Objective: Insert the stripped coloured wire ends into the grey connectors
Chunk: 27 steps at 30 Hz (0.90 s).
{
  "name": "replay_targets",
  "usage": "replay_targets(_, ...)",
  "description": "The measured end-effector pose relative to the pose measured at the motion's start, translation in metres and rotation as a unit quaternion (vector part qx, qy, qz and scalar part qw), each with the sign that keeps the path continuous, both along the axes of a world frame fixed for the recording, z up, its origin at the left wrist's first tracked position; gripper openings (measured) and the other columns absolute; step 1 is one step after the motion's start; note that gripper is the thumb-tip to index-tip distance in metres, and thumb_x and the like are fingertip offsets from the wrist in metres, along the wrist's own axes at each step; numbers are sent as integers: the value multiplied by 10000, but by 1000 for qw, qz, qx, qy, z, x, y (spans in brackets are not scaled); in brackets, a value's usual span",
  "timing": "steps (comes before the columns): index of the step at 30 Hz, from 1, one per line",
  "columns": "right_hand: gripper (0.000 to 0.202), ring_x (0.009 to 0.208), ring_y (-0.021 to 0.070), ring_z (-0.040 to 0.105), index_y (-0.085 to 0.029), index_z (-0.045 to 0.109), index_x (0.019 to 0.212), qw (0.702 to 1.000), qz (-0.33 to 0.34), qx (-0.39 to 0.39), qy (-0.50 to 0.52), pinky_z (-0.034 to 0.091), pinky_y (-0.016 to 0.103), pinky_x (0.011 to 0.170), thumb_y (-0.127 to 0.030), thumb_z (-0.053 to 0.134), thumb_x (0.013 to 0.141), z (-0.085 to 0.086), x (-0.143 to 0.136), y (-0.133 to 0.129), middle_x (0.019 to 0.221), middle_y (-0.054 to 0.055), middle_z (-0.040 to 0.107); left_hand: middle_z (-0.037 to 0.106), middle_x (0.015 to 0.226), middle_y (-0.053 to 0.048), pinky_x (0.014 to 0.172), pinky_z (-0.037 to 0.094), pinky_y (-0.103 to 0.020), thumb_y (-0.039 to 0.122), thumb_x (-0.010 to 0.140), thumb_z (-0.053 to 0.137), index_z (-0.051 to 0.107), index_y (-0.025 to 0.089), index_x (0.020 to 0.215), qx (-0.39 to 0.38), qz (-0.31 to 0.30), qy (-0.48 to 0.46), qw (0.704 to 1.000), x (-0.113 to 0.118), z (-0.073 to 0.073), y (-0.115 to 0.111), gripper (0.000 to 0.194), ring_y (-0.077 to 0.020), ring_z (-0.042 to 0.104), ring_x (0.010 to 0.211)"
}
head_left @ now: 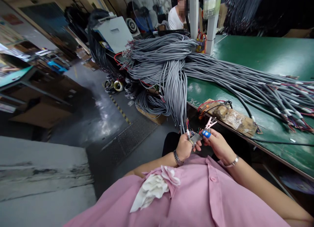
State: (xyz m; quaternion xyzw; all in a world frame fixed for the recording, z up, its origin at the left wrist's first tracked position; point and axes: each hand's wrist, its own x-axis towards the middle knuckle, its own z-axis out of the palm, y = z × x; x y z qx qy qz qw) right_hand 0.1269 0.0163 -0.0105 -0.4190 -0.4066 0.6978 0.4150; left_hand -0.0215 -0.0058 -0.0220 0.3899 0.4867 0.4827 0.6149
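My left hand (pixel 184 147) is closed around a grey piece (pixel 195 138) close to my lap, beside the lower end of a thick grey cable bundle (pixel 174 89). Thin coloured wires show at the cable ends above my fingers. Opposite it, my right hand (pixel 217 142) is pinched near the far end of the same grey piece, with blue tape on one finger. A pink clip (pixel 210 123) sticks up just above this hand. What the right fingers grip is too small to make out.
A green table (pixel 250 50) on the right carries long grey cables (pixel 235 71) and a worn wooden block (pixel 235 118) at its near edge. A person (pixel 175 19) sits beyond the posts. Coiled cables (pixel 152 102) lie in a box below; a white cabinet (pixel 115 33) stands behind.
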Motion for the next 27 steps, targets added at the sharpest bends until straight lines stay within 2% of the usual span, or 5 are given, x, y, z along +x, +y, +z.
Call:
replay_targets(5, 212, 497, 94, 438, -181, 574, 740, 1000, 12, 3, -20, 307, 243, 506, -353, 697, 746, 3, -3, 1, 555, -34, 539, 666, 648, -54, 349, 338, -178, 471, 760, 647, 600, 118, 796, 13, -26, 33, 999, -1, -3, -3, 358, -113, 594, 440)
replay_targets(13, 140, 557, 95, 441, -182, 606, 751, 999, -30, 28, -10, 342, 248, 556, -275, 708, 733, -5, 1, -6, 653, -21, 575, 652, 625, -49, 343, 331, -189, 485, 761, 631, 601, 117, 801, -4, 10, -5, 1000, 2, -1, 0, 372, -115, 581, 430)
replay_targets(18, 128, 561, 98, 438, -184, 613, 739, 999, -6, -2, 51, 342, 247, 558, -266, 711, 740, -8, 4, -8, 628, -24, 557, 628, 578, -23, 327, 294, -186, 475, 737, 652, 591, 121, 785, -25, 20, -21, 999, 0, 5, 2, 363, -94, 539, 378)
replay_targets(23, 257, 592, 124, 470, -200, 621, 765, 990, -48, -48, 125, 411, 264, 582, -454, 645, 788, -16, 14, 4, 684, -3, 553, 595, 524, -3, 318, 255, -179, 442, 728, 665, 560, 131, 686, -38, 7, -49, 998, -5, 14, 4, 331, -76, 496, 336)
replay_targets(27, 428, 623, 134, 499, -205, 645, 838, 987, -46, -70, 141, 446, 266, 590, -618, 542, 799, -14, 18, 22, 782, 29, 591, 576, 491, -1, 308, 250, -178, 444, 721, 666, 564, 129, 667, -58, -53, -74, 994, -6, 24, 8, 335, -71, 469, 313)
